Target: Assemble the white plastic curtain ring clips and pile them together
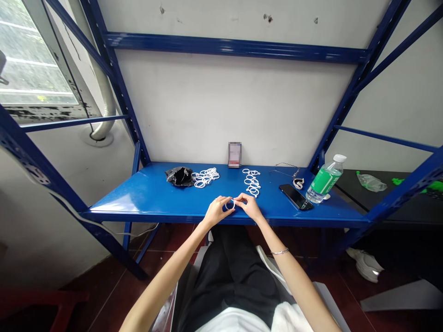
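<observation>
A small white ring (226, 207) is held between my two hands above the front edge of the blue table. Thumb and fingers of my left hand (218, 210) grip its left side. My right hand (247, 205) pinches the ring's right side. Just beyond my right hand lies a group of white rings (252, 181), set out in a column. Farther left is a heaped pile of white rings (205, 177), beside the mouth of a crumpled black bag (179, 176).
A phone (234, 155) stands against the wall. At right are a dark phone (296, 197), a white coiled cable (298, 183), glasses (285, 170) and a green-labelled bottle (326, 180). Blue metal posts (121, 83) frame the blue table (138, 193).
</observation>
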Available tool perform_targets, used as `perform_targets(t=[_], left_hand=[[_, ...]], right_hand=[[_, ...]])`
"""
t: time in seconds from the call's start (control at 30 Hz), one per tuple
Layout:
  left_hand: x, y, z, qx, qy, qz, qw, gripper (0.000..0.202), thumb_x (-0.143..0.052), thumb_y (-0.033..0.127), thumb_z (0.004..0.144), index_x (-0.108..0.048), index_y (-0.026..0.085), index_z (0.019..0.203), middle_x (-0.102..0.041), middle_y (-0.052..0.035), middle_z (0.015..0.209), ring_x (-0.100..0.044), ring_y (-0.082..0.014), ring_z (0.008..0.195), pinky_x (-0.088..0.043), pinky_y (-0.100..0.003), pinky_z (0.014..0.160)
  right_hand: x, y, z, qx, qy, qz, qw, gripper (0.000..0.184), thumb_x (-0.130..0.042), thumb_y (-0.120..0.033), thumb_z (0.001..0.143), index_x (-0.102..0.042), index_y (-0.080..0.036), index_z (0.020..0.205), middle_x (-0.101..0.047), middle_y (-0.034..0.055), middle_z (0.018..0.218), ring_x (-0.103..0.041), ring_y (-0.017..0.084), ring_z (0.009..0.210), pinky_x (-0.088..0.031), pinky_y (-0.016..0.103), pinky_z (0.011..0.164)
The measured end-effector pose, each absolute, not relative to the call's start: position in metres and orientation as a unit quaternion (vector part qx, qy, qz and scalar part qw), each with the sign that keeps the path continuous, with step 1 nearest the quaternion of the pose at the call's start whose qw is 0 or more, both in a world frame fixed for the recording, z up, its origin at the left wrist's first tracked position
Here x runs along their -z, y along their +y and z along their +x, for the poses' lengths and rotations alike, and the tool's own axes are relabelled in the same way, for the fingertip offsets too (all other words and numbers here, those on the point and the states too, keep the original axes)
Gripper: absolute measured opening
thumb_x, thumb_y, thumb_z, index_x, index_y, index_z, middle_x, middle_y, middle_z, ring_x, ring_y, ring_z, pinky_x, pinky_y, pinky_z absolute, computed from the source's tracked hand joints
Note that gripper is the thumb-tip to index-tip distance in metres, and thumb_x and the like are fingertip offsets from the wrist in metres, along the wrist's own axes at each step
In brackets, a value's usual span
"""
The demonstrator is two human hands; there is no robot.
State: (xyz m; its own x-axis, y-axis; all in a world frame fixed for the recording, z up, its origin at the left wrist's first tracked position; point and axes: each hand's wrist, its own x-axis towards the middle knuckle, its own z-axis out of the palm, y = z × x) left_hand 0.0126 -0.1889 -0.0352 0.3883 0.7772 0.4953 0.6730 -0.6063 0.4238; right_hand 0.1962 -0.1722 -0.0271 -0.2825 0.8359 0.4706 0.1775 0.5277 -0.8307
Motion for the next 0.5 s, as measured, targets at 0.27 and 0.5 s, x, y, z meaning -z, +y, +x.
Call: perform_targets(t=[0.27,0.5], left_hand=[[0.0344,-0.1907,0.0119,-0.335,0.438,0.831,0.067,0.033,-0.060,0.039,0.084,-0.060,0.021,0.112,-0.066,-0.0043,0.096,-0.058,-0.0212,0.091,-0.048,-0.032,0.076],[0.0362,-0.1889,0.0113,-0.336,0.440,0.831,0.057,0.035,-0.060,0.041,0.084,-0.060,0.021,0.112,-0.067,-0.0046,0.099,-0.058,-0.0202,0.090,-0.048,-0.031,0.077]], right_hand=[[0.0282,-0.1713,0.1965,-0.341,-0.730,-0.339,0.486,0.024,-0.066,-0.044,0.079,-0.065,-0.021,0.076,-0.066,0.0024,0.076,-0.063,0.021,0.073,-0.050,0.034,0.072],[0.0317,-0.1677,0.1973,-0.344,-0.734,-0.335,0.481,0.026,-0.065,-0.046,0.079,-0.062,-0.020,0.074,-0.065,0.0023,0.075,-0.062,0.020,0.072,-0.049,0.034,0.071]])
